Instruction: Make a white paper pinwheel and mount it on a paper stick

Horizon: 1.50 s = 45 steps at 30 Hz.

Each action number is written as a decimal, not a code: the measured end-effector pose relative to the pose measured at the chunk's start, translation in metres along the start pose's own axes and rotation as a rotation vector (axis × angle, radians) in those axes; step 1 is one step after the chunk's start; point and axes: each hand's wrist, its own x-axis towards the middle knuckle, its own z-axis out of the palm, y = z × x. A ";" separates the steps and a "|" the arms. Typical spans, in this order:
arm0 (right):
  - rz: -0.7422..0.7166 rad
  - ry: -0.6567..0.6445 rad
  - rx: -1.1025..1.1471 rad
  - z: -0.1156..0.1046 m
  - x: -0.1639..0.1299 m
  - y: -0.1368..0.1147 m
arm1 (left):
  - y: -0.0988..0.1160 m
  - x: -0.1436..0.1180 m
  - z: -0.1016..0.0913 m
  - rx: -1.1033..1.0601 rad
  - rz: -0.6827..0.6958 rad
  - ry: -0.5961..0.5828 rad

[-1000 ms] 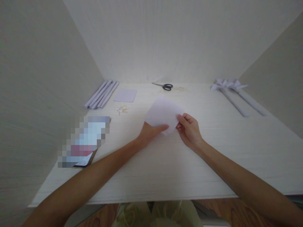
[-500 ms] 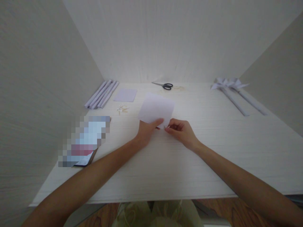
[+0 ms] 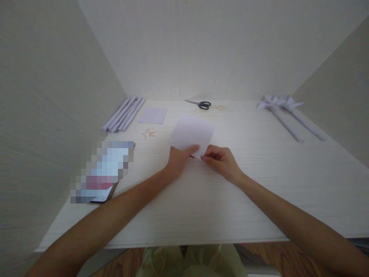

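Head view. Left hand (image 3: 177,159): closed on a white paper sheet (image 3: 191,130), thumb on its upper face, fingers beneath its near-left edge. Right hand (image 3: 223,163): thumb and fingertips pinched together at the sheet's near corner; whether a small item sits between them too, cannot tell. Far and right edges of the sheet stand free of the fingers. Room to move: a broad stretch of tabletop (image 3: 190,211) runs right of the right hand, and another from both hands to the near table edge; less on the left.

Sheet lies mostly to the far side of the fingertips, tilted, corner toward the wearer.

Beyond it, far left: a flat paper square (image 3: 152,115), with small pale pieces (image 3: 149,133) on its near side. Farther left, paper tubes (image 3: 123,115) lie side by side; nearer, a phone (image 3: 108,169), largely pixelated. Far middle: black-handled scissors (image 3: 204,104), tan bits (image 3: 218,108) just right. Far right: two paper pinwheel shapes (image 3: 281,102) on sticks (image 3: 285,124).

Surface pale, faintly streaked, enclosed by pale walls (image 3: 184,50) left, far and right. Wood-look floor (image 3: 276,256) shows below the near edge.
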 end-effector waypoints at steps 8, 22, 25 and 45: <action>0.018 0.027 -0.067 -0.001 0.000 0.001 | 0.002 0.000 0.000 0.001 -0.008 0.008; 0.032 -0.031 -0.126 0.000 -0.002 -0.001 | 0.000 0.002 -0.001 -0.070 -0.002 0.011; 0.020 -0.021 -0.150 0.001 -0.003 -0.004 | 0.003 0.003 0.001 -0.120 -0.033 0.056; -0.161 0.180 -0.208 -0.002 -0.005 0.001 | 0.003 0.002 0.000 -0.123 -0.004 -0.058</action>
